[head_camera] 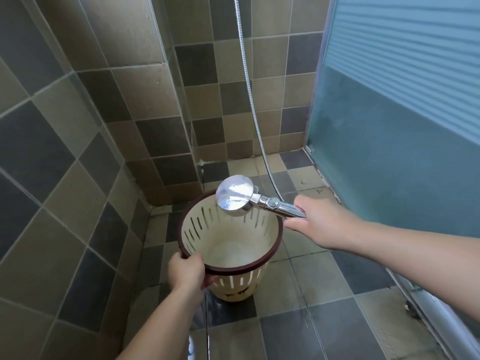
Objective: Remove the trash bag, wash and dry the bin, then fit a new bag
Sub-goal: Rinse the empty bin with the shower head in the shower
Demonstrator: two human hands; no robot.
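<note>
A cream plastic bin (pixel 233 253) with a dark brown rim and slotted walls is held tilted over the tiled shower floor, with no bag in it. My left hand (pixel 185 271) grips its near rim. My right hand (pixel 320 224) grips the handle of a chrome shower head (pixel 235 193), whose round face hangs over the bin's far rim and points down into it. Water shows pale on the bin's bottom, and a thin stream runs from under the bin.
A metal hose (pixel 249 94) runs from the shower head up the back wall. Tiled walls close in at the left and the back. A frosted glass door (pixel 389 126) with a metal track stands at the right.
</note>
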